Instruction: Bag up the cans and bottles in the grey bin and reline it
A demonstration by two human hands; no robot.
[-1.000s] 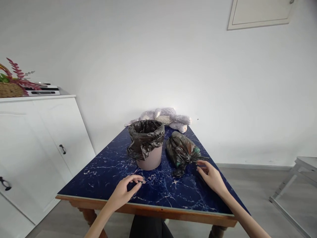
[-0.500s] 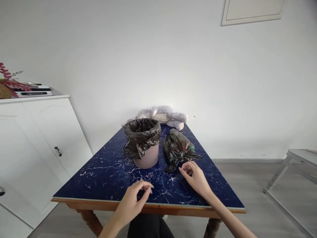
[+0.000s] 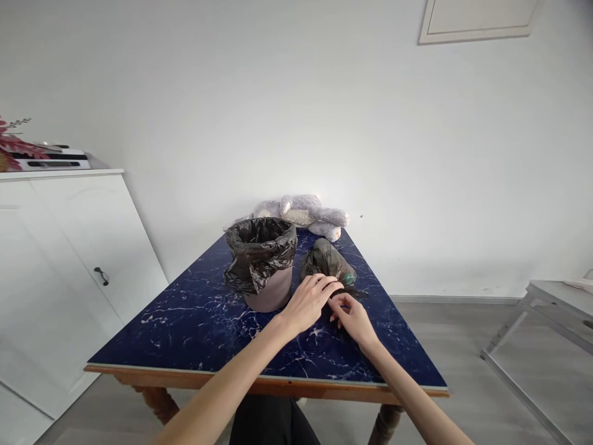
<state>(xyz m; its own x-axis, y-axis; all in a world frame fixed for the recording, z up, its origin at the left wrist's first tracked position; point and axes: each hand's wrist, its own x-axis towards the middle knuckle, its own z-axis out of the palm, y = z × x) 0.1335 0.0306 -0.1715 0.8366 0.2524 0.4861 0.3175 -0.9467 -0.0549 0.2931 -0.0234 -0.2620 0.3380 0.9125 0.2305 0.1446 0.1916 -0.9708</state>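
A filled black garbage bag, tied off at its near end, lies on the table with something green showing through. My left hand reaches over its near side, fingers stretched out across the tied end, thumb hidden. Just right of it, my right hand has its fingers curled in a pinch at the bag's gathered end; the exact grip is partly covered. To the left stands a pinkish-grey trash can, upright, with a black liner folded over its rim.
The table has a blue marbled top with a wooden edge. A grey plush toy lies at its far end against the wall. A white cabinet stands left, a grey metal-framed table right.
My left hand has moved forward and right, from the table's near edge to the garbage bag. My right hand has shifted slightly and stays at the bag's tied end. The view has shifted slightly.
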